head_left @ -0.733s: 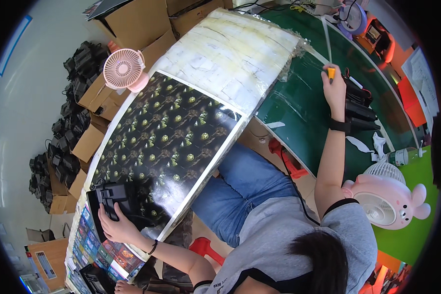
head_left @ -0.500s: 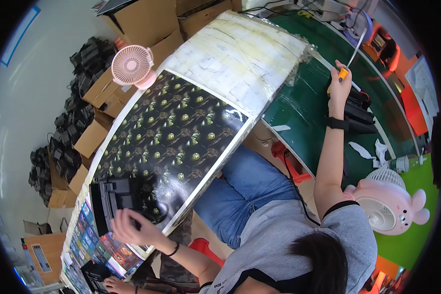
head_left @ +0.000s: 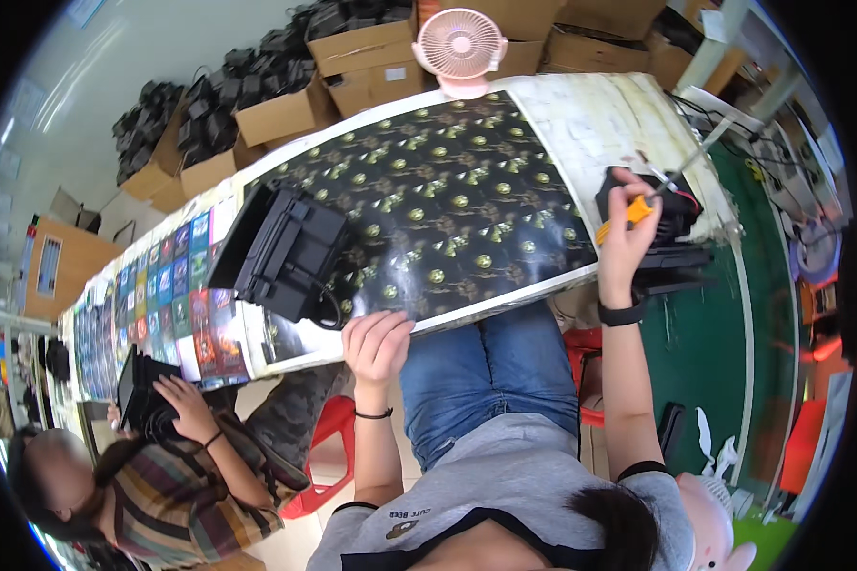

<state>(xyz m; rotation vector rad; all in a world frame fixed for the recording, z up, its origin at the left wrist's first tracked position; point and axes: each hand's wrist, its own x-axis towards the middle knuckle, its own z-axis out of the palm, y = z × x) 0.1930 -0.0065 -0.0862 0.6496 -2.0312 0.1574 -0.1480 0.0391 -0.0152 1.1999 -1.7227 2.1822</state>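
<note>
My right hand (head_left: 625,243) is closed around the orange handle of a screwdriver (head_left: 638,211), whose long shaft points up and to the right. Right beside that hand, over the table's right end, is a black boxy device (head_left: 674,217) with a bit of red wire; whether my fingers also grip it is hidden. My left hand (head_left: 377,344) rests at the table's near edge, knuckles bent and nothing visible in it. Just left of it sits another black device (head_left: 300,243) with a flat panel raised on its left side and a cable loop (head_left: 329,309) at its near corner.
A dark patterned sheet (head_left: 448,209) covers the table's middle. A pink fan (head_left: 461,48) stands at its far edge. Beyond are cardboard boxes (head_left: 290,109) with black units. On the left another person (head_left: 186,476) handles a black device (head_left: 148,390). A green surface (head_left: 709,381) lies right.
The view has turned toward the table. My right hand and the black device beside it have come from the green surface to the table's right end. My left hand has left the other device.
</note>
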